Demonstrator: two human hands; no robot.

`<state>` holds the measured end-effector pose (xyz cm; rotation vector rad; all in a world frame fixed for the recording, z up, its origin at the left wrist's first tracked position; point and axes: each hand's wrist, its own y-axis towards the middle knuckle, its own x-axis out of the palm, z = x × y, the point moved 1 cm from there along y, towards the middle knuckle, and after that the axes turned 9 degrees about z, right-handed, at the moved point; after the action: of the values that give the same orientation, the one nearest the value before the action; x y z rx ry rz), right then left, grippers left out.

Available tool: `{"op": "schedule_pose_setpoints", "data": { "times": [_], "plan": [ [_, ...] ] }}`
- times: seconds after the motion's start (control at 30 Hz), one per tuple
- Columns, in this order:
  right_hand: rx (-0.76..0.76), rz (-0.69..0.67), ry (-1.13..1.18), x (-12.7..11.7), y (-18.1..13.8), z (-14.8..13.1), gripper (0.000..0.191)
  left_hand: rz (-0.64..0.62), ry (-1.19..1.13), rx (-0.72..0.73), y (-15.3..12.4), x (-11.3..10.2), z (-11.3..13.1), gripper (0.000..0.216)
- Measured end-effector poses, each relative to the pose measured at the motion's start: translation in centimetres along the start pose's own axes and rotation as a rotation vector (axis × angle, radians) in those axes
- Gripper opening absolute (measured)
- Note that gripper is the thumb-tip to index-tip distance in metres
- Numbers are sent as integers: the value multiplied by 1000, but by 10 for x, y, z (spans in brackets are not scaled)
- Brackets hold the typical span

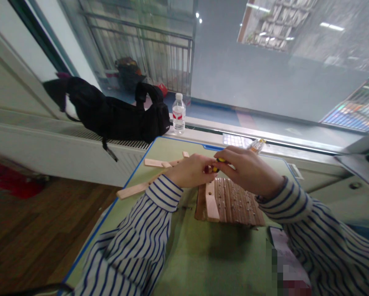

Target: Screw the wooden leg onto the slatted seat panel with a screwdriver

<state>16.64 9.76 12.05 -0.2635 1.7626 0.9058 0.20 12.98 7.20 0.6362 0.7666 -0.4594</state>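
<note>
My left hand (197,170) and my right hand (246,168) meet above the far part of a corrugated cardboard block (240,205). Between the right fingers shows a small yellow-and-black tool (220,160), mostly covered, so its kind is unclear. The left fingers are closed at a small dark red piece (206,169), right beside the yellow-and-black part. A wooden strip (212,203) with a hole lies along the left side of the cardboard block. Many small shiny metal pieces, apparently screws, stick out of the cardboard.
More wooden strips (132,191) lie at the left of the green table (197,263). A water bottle (178,115) and a black bag (125,119) rest on the sill. A clear packet (257,145) lies behind my right hand; a phone (280,242) is near my right forearm.
</note>
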Motion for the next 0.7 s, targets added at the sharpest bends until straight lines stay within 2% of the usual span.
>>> {"op": "schedule_pose_setpoints", "data": {
  "times": [0.23, 0.5, 0.7],
  "plan": [
    [31, -12, -8, 0, 2, -1, 22, 66, 0, -1, 2, 0, -4, 14],
    [-6, -65, 98, -4, 4, -2, 21, 33, 48, 11, -2, 1, -10, 17],
    [20, -44, 56, -3, 0, 0, 19, 24, 32, 0, -1, 1, -6, 15]
  ]
}}
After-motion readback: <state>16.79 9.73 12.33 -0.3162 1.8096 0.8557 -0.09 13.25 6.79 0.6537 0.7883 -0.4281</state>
